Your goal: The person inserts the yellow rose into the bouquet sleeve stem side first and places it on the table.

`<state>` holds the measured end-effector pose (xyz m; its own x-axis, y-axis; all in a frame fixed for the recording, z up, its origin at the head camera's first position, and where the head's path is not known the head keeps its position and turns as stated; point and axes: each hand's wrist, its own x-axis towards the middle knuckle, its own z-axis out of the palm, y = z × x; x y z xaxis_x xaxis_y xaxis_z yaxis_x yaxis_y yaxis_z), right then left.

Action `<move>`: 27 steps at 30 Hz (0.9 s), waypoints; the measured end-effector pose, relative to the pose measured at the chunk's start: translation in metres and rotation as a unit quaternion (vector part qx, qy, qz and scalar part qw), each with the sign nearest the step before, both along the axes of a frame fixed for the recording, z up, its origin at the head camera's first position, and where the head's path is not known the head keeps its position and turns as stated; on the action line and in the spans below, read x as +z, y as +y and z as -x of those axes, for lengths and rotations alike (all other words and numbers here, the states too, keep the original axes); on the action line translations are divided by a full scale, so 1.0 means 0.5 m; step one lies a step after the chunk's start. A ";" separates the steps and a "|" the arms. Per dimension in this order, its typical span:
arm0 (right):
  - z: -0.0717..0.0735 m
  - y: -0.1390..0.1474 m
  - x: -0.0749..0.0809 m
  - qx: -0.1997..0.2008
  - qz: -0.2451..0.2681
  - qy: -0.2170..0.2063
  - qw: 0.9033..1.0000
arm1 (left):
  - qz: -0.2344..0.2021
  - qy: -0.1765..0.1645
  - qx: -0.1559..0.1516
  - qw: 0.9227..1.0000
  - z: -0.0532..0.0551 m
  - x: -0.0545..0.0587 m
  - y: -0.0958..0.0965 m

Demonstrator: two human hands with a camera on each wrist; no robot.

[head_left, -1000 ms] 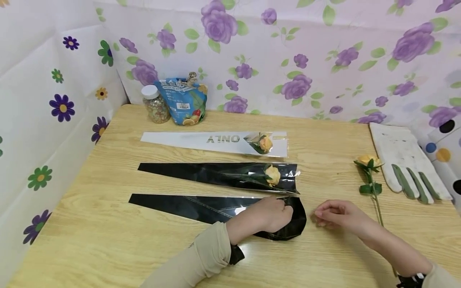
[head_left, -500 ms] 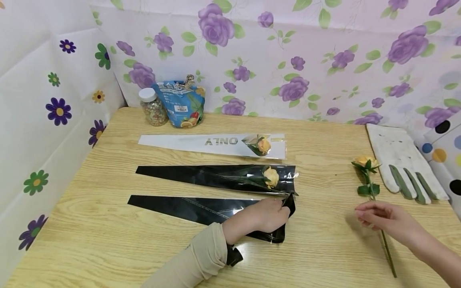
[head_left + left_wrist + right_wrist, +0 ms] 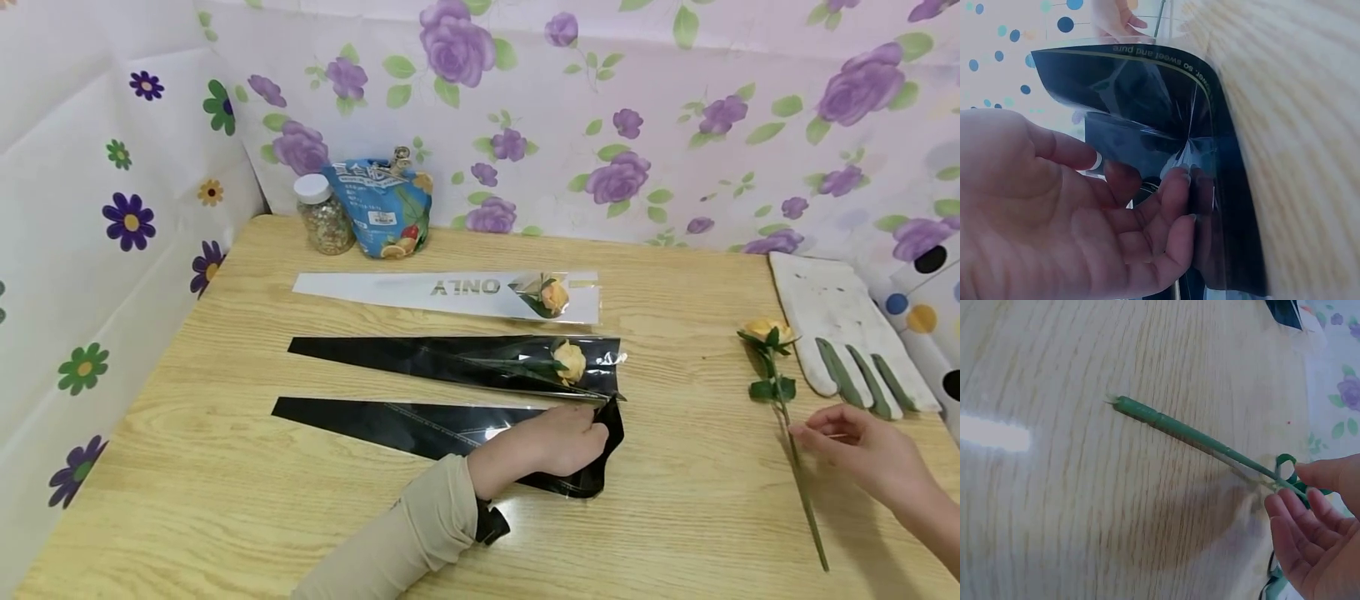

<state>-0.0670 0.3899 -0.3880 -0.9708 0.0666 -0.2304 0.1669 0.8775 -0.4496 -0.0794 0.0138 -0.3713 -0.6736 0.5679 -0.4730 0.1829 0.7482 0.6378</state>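
In the head view, my left hand (image 3: 562, 439) grips the mouth end of a black flower sleeve (image 3: 337, 414), the nearest of three sleeves in a row. The left wrist view shows its curled fingers at the clear film, which creases toward the fingertips, while the printed black rim (image 3: 1116, 56) stands raised. No flower shows in this sleeve. My right hand (image 3: 862, 446) is at the stem of a yellow rose (image 3: 767, 333) lying on the table at the right. Its thumb and loosely bent fingers (image 3: 1294, 519) stand either side of the green stem (image 3: 1191, 434), with a gap between.
A black sleeve (image 3: 375, 352) and a white sleeve (image 3: 360, 287), each with a rose inside, lie beyond. A jar (image 3: 326, 221) and a blue pouch (image 3: 386, 208) stand at the back left. White work gloves (image 3: 832, 308) lie at the right edge of the wooden table (image 3: 225, 500).
My right hand has moved right, from beside the nearest sleeve to the rose stem. The mouth of the held sleeve has folded up around my left hand. The rose has stayed in place.
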 end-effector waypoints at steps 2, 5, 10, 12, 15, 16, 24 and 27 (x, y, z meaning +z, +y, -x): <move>0.004 0.002 -0.004 -0.005 0.002 -0.013 1.000 | 0.001 0.001 -0.003 1.000 0.001 0.001 0.000; 0.017 0.005 -0.010 -0.017 0.028 -0.056 0.998 | 0.001 0.004 -0.007 1.000 0.001 0.001 0.001; 0.040 0.014 -0.016 -0.050 0.072 -0.130 0.988 | 0.004 0.007 -0.016 1.000 -0.001 -0.001 0.005; 0.047 0.018 -0.018 -0.061 0.093 -0.151 0.982 | 0.004 0.003 -0.019 1.000 -0.002 -0.001 0.005; 0.056 0.023 -0.022 -0.070 0.126 -0.178 0.973 | 0.004 0.002 -0.021 1.000 -0.003 -0.001 0.006; 0.059 0.025 -0.022 -0.069 0.134 -0.185 0.971 | 0.004 0.002 -0.022 1.000 -0.003 -0.001 0.006; 0.080 0.037 -0.018 -0.039 0.149 -0.194 0.969 | 0.006 0.000 -0.017 1.000 -0.003 -0.001 0.005; 0.081 0.028 -0.014 -0.029 0.179 -0.201 0.963 | 0.009 0.004 -0.020 1.000 -0.003 -0.001 0.004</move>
<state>-0.1075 0.4037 -0.3951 -0.7953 -0.0351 -0.6052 0.4347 0.6627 -0.6098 -0.0780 0.0156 -0.3719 -0.6551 0.5859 -0.4771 0.2182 0.7512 0.6229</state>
